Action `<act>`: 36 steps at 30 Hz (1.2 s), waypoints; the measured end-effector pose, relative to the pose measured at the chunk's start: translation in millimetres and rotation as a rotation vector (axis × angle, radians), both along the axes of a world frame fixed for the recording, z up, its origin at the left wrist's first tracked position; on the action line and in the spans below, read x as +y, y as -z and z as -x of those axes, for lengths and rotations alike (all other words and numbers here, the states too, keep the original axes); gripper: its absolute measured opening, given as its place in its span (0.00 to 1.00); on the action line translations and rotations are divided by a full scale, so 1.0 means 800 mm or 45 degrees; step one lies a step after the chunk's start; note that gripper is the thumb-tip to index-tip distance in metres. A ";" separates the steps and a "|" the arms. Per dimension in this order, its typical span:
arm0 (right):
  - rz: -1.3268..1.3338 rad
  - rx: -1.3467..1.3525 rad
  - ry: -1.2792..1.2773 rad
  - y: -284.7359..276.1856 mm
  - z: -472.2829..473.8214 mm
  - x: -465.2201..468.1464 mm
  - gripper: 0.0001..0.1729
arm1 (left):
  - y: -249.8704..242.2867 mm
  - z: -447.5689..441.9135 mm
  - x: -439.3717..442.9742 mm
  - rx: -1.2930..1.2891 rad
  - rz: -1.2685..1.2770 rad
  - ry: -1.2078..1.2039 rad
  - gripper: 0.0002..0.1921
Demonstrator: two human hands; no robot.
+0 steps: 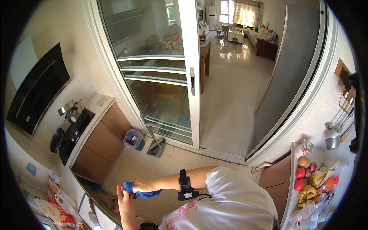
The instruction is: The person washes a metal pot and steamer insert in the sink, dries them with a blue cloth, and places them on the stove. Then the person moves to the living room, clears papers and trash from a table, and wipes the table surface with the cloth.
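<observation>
A bunched blue cloth (pixel 146 194) is between my two hands, over the floor near the counter at the lower left. My right hand (pixel 143 185) grips it, and its loose end hangs beneath the wrist. Upright on the cloth's other side is my left hand (pixel 125 198), with its fingers pressed against the bunched part. A black strap with a small device (pixel 188 195) is on my right forearm.
White cutting board (pixel 99 214) with a cleaver (pixel 93 219) lies on the lower-left counter, near plastic bags (pixel 66 202). A waste bin (pixel 134 140) and dustpan (pixel 156 148) stand by the sliding glass door (pixel 195 115). Bananas (pixel 307 193) and other produce lie on the right counter.
</observation>
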State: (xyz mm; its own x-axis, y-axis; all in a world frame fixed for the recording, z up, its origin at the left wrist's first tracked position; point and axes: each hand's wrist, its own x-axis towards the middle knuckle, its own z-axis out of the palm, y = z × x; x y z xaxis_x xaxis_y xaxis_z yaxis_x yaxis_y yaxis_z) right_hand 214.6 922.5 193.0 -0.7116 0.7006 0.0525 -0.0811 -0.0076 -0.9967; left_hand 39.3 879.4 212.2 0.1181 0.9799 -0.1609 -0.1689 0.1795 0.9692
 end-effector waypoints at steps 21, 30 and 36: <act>0.207 -0.239 0.341 0.021 0.226 0.328 0.19 | -0.013 0.250 0.320 0.166 -0.065 -0.126 0.15; 0.469 -0.180 0.534 0.047 0.301 0.459 0.21 | 0.007 0.311 0.424 -0.327 0.101 -0.318 0.21; -0.041 -0.419 0.196 0.065 0.315 0.562 0.43 | 0.019 0.329 0.519 0.390 -0.085 -0.168 0.48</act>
State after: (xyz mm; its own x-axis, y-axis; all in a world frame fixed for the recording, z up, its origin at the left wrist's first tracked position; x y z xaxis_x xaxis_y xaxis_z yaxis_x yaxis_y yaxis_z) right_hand -37.8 1371.9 140.9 -0.5805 0.8025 -0.1379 0.2465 0.0118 -0.9691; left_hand -224.2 1295.0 196.8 -0.0544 0.9931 -0.1041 0.1148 0.1097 0.9873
